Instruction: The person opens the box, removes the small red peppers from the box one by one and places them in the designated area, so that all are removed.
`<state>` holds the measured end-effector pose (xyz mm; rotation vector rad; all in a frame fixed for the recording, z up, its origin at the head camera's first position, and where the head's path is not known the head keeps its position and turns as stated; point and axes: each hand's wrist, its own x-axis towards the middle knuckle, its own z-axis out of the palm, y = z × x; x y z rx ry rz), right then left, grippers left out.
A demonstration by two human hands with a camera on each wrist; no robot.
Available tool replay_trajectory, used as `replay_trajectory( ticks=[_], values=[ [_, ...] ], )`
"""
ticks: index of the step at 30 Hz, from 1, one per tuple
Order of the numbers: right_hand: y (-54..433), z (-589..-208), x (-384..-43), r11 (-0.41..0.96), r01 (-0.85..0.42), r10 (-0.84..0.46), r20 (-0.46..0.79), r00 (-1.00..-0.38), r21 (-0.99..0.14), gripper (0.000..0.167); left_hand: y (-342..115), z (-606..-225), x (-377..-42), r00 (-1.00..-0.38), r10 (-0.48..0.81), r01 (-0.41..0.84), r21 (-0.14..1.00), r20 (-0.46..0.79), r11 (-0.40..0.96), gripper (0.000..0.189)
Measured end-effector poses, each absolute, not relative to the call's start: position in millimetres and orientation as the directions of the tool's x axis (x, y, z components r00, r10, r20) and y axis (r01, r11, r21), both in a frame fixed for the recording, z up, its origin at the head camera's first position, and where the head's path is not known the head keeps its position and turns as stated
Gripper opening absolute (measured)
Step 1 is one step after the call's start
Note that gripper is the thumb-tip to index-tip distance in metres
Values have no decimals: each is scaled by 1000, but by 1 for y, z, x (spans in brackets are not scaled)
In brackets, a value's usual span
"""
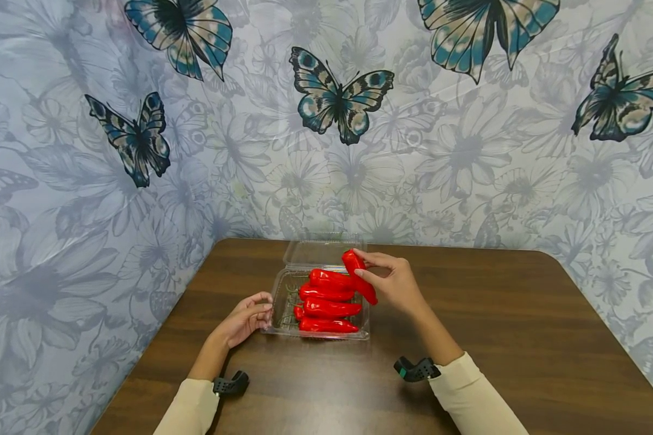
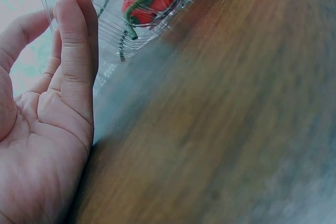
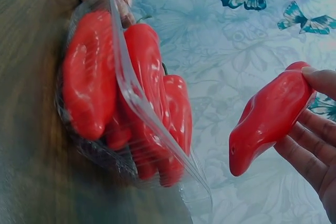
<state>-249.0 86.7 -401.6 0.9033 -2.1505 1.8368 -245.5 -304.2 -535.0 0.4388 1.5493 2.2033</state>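
A clear plastic clamshell container (image 1: pixel 364 333) stands on the table with its lid (image 1: pixel 321 252) folded back. Several glossy red peppers (image 1: pixel 332 309) lie in it, and green stems (image 2: pixel 137 11) show in the left wrist view. My right hand (image 1: pixel 394 283) pinches another red pepper (image 3: pixel 270 116) between thumb and fingers. That pepper is tilted above the container's right side, apart from the others in the right wrist view. At the container's left rim, my left hand (image 1: pixel 246 319) touches the plastic with its fingers fairly straight; the exact contact is partly hidden.
The brown wooden table (image 1: pixel 500 338) stretches out on both sides of the container. Behind it hangs a floral cloth with butterflies (image 1: pixel 341 99). A black band with a camera sits on the left wrist (image 1: pixel 231 384) and the right wrist (image 1: pixel 415 369).
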Motion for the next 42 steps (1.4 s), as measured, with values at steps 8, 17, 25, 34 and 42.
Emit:
replay_trajectory(
  ticks=[8,17,25,34,42],
  values=[
    [93,-402,-254,99,-555,-270,514,-814,-826,41,-304,-535,-245,-872,490,-157,940,13,-304,25],
    [100,-406,-259,91,-532,-155,515,-843,-842,37,-305,-534,-246,-860,510,-149,939,32,-311,27],
    [109,-410,-267,115,-514,-110,504,-857,-850,37,-305,-535,-247,-861,507,-145,937,39,-318,29],
    [119,-420,-276,26,-470,-53,468,-882,-882,38,-304,-536,-245,-869,495,-169,941,-1,-294,26],
    [134,-425,-285,-36,-398,3,398,-917,-917,40,-304,-535,-246,-875,483,-176,941,-15,-288,26]
  ],
)
